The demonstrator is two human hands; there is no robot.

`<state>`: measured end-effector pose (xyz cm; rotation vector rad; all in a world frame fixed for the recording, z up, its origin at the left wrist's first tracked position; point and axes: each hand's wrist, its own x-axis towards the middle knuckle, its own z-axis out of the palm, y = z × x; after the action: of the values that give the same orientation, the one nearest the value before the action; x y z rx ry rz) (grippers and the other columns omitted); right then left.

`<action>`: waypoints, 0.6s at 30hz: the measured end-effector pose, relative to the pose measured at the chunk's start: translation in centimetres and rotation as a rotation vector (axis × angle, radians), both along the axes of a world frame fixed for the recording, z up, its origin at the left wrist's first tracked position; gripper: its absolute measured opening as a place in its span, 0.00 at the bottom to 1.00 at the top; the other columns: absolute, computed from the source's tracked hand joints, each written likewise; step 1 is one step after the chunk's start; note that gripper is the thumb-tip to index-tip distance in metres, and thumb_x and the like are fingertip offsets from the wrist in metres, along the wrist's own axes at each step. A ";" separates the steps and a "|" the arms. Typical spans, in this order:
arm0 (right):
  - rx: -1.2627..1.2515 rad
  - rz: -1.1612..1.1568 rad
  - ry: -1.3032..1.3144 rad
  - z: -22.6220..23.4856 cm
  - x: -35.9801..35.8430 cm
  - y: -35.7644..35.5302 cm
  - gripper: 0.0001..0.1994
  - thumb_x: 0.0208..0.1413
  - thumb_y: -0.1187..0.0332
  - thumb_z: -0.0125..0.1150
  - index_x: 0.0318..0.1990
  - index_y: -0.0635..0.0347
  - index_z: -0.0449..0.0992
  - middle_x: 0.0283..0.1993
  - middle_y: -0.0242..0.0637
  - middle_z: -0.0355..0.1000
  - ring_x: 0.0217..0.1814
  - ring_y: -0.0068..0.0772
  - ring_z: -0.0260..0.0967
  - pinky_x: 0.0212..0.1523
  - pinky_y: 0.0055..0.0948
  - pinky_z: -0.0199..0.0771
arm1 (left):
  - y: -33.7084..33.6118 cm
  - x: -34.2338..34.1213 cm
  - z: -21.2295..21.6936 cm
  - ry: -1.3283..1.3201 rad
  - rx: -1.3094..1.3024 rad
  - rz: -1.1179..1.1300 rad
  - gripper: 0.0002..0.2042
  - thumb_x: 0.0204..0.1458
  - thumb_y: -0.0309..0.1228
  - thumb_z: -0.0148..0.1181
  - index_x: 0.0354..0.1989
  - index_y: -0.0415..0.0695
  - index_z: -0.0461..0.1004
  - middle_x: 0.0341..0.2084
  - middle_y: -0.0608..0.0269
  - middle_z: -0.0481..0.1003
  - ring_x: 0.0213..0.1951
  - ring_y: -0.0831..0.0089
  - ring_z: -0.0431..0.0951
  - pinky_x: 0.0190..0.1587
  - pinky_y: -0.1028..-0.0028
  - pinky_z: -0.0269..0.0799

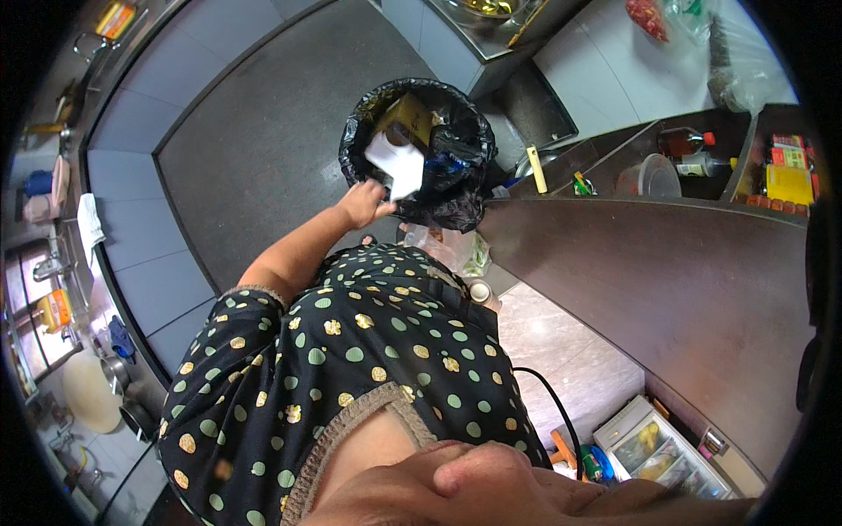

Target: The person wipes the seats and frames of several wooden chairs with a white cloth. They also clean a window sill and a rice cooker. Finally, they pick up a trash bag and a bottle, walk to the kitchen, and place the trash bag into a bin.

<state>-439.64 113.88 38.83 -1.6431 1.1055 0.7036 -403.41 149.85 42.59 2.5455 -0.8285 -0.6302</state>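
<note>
My left hand reaches out at the near left rim of a round trash bin lined with a black plastic bag. Its fingers and thumb are apart. Just past the fingertips, over the bin, is a white sheet, perhaps paper, its lower corner close to the thumb; whether they touch is hard to tell. Behind the sheet a brown cardboard box sticks up inside the bin. My right hand does not show.
A clear plastic bag lies against the bin's near side. To the right runs a dark cabinet with bottles and packets in its compartments. A counter with kitchenware curves along the left. Storage drawers stand at the lower right.
</note>
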 end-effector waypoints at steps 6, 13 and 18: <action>-0.011 0.008 -0.002 0.7 1.7 -0.1 0.31 0.45 0.56 0.66 0.54 0.69 0.70 0.55 0.51 0.66 0.50 0.40 0.69 0.44 0.34 0.72 | 9.5 -2.3 -0.7 0.298 0.288 0.260 0.30 0.58 0.57 0.40 0.49 0.42 0.72 0.49 0.49 0.70 0.56 0.55 0.66 0.57 0.57 0.59; -0.055 0.011 -0.051 4.4 6.7 1.9 0.31 0.44 0.58 0.67 0.54 0.70 0.70 0.56 0.50 0.65 0.50 0.38 0.69 0.43 0.34 0.73 | 20.0 -4.8 -3.3 0.383 0.193 0.599 0.26 0.59 0.52 0.44 0.46 0.38 0.72 0.44 0.43 0.73 0.50 0.48 0.71 0.52 0.60 0.66; -0.161 0.183 -0.160 5.9 13.8 4.7 0.31 0.44 0.59 0.69 0.54 0.70 0.70 0.56 0.50 0.65 0.50 0.37 0.69 0.43 0.33 0.73 | 24.9 -7.4 -3.3 0.512 0.088 0.622 0.23 0.58 0.47 0.48 0.48 0.37 0.71 0.44 0.42 0.74 0.50 0.49 0.72 0.52 0.60 0.66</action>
<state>-425.85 118.62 44.73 -1.9207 0.9253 0.5992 -410.80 174.78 39.29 2.3471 0.1640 -1.0351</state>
